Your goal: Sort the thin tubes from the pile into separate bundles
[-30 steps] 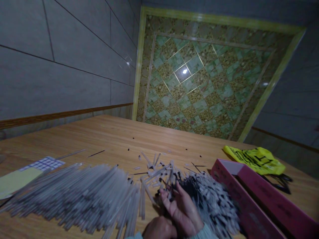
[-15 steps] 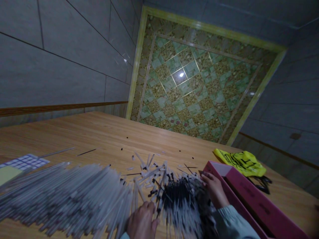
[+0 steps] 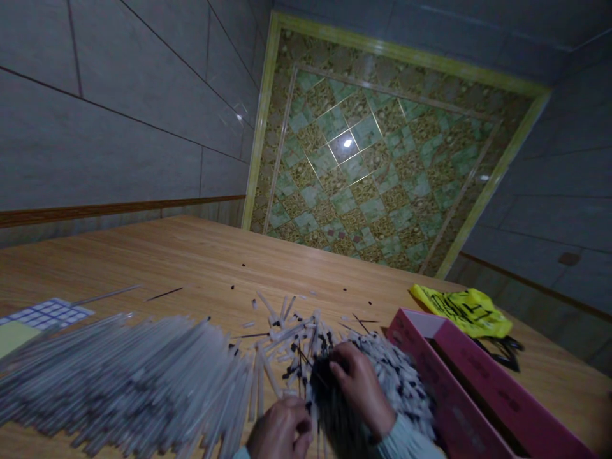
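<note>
My left hand (image 3: 281,428) is low in the middle of the view, its fingers curled together beside a small dark tip; whatever is between them is hidden. To its right, my right hand (image 3: 356,381) has its fingers bent down onto a bunch of thin dark sticks (image 3: 329,401), and its fingertips are partly hidden. A large heap of clear plastic tubes (image 3: 143,376) lies left of my left hand. Short clear pieces and small black bits (image 3: 291,338) are scattered just beyond both hands. Beside my right wrist is a mound of small white and black pieces (image 3: 399,373).
A long pink box (image 3: 497,376) stands open on the wooden table (image 3: 191,261) at the right. Behind it lie a yellow bag (image 3: 461,310) with black print and a black item (image 3: 500,350). Grid-patterned paper (image 3: 52,311) sits at the far left.
My right hand has moved left and nearer, from beside the pink box to over the dark sticks, uncovering the white and black mound. My left hand has shifted slightly, staying low.
</note>
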`<state>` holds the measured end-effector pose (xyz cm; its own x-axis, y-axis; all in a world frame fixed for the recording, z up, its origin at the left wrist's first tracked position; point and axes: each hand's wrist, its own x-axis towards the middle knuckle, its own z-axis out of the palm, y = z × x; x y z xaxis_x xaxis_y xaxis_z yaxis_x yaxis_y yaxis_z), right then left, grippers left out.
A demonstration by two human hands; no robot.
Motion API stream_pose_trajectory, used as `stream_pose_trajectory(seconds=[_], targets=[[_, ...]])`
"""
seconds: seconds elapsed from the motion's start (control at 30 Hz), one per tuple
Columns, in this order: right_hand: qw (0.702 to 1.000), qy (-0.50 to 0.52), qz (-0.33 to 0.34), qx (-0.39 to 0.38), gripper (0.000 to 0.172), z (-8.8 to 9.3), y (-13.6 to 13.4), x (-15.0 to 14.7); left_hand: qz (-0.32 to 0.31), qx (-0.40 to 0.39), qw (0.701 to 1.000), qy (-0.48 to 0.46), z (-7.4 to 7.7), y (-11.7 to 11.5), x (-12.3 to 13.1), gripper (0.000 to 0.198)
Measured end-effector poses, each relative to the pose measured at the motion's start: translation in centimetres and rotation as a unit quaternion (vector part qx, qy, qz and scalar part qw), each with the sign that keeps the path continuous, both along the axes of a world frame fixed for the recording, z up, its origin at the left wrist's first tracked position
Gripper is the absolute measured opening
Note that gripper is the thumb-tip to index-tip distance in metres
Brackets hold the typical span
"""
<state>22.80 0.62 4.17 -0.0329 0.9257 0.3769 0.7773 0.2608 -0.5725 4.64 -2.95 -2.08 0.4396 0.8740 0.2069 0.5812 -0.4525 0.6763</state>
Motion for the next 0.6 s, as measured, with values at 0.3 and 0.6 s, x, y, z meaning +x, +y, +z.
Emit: stream_pose_trajectory(seconds=[0.3, 0.6], targets=[[0.977, -0.17, 0.069, -0.108, 0.023, -0.3, 1.3, -6.1, 0.014, -0.023, 0.998, 0.058, 0.4, 0.1, -0.2, 0.019], [0.963, -0.202, 0.056, -0.172, 0.027, -0.9, 3.6, -12.0, 0.013, -0.069, 0.994, 0.086, -0.2, 0.0, -0.4, 0.031]])
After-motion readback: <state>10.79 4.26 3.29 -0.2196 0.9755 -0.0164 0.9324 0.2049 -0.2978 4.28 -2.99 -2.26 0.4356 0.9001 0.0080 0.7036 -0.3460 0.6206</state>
